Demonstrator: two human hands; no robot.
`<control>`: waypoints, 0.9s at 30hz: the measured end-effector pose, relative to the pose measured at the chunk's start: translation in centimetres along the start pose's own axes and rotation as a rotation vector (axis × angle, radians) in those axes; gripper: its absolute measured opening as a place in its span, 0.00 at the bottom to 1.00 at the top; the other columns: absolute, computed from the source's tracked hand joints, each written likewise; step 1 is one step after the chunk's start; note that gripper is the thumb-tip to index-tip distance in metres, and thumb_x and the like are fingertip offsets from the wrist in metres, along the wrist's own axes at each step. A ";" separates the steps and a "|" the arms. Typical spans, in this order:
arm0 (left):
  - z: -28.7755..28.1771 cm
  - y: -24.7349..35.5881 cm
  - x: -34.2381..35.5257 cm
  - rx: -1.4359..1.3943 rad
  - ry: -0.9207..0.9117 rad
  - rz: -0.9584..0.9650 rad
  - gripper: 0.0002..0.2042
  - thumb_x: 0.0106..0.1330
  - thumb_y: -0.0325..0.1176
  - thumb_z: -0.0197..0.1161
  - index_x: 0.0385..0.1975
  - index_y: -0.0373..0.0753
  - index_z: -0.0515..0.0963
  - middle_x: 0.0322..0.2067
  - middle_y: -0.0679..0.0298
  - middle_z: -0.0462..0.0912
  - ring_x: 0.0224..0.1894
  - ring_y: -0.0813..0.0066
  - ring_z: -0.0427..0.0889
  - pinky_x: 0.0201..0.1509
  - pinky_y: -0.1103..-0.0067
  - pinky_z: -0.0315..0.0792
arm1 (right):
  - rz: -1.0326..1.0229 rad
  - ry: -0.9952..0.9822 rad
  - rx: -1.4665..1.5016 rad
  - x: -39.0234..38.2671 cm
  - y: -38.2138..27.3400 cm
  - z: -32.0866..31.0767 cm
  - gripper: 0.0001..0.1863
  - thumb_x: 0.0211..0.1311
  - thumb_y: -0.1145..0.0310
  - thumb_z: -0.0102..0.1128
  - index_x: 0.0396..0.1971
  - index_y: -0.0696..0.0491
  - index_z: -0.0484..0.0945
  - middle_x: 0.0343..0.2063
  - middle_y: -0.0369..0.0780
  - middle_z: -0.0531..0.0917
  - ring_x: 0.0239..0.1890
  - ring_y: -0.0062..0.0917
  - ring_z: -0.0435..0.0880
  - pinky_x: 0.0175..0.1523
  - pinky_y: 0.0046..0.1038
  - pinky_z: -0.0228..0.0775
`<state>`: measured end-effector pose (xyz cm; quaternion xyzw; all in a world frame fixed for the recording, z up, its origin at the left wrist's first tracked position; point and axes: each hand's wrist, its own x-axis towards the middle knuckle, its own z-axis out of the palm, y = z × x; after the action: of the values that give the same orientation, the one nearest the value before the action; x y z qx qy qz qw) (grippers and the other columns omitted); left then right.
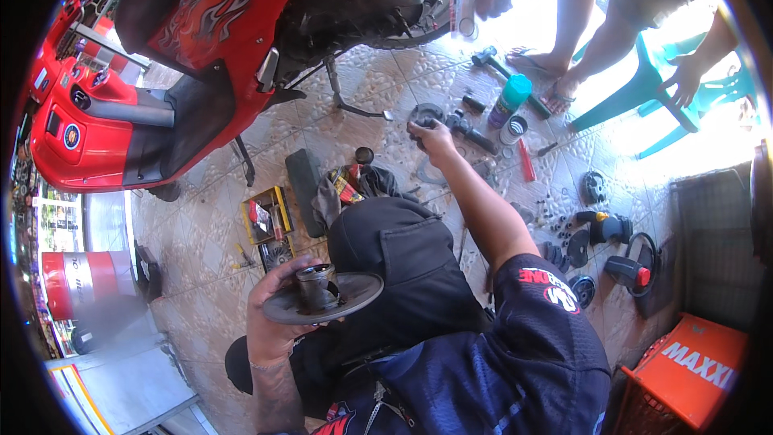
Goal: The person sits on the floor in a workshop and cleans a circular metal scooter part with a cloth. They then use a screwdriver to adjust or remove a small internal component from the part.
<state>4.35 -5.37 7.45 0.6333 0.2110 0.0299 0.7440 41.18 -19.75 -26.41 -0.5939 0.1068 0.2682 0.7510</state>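
My left hand (272,318) is low in the view, gripping a grey metal pulley disc (338,296) with a raised hub in its middle, held flat over my black-clad knee. My right arm stretches out across the tiled floor. My right hand (435,138) has its fingers curled on a round grey metal part (424,115) lying on the tiles, just below the rear of a red scooter (217,24). A black socket tool (475,137) lies right beside that hand.
The scooter stands on its centre stand (354,101). A teal-capped spray can (509,101), a hammer (491,60), power tools (608,229), a yellow tool box (266,213) and rags litter the floor. Another person (580,8) stands by a teal chair (644,89). An orange crate (684,370) stands at lower right.
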 end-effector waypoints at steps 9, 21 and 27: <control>0.1 -0.2 0.6 0.076 0.065 0.018 0.48 0.36 0.38 0.91 0.61 0.27 0.73 0.56 0.49 0.82 0.58 0.62 0.83 0.66 0.67 0.76 | -0.179 0.063 -0.818 5.1 7.9 -1.8 0.26 0.46 0.61 0.81 0.47 0.54 0.84 0.43 0.46 0.88 0.47 0.38 0.88 0.54 0.36 0.77; -0.6 -0.6 1.7 0.015 0.034 -0.002 0.39 0.43 0.28 0.86 0.59 0.28 0.74 0.54 0.49 0.83 0.57 0.61 0.84 0.65 0.67 0.77 | -0.245 0.406 -0.163 4.1 4.8 -2.5 0.40 0.58 0.57 0.78 0.65 0.56 0.68 0.50 0.41 0.84 0.46 0.30 0.83 0.51 0.34 0.74; -0.6 -0.6 1.8 0.112 0.011 0.032 0.35 0.47 0.25 0.83 0.58 0.28 0.75 0.53 0.48 0.84 0.58 0.61 0.83 0.67 0.66 0.75 | -0.427 0.411 -0.322 5.4 4.7 -1.9 0.26 0.67 0.48 0.64 0.44 0.60 0.85 0.34 0.43 0.88 0.40 0.33 0.85 0.46 0.33 0.73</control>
<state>5.68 -4.37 6.27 0.6772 0.2061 0.0332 0.7056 43.52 -19.37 -33.48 -0.7556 0.0850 -0.0071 0.6494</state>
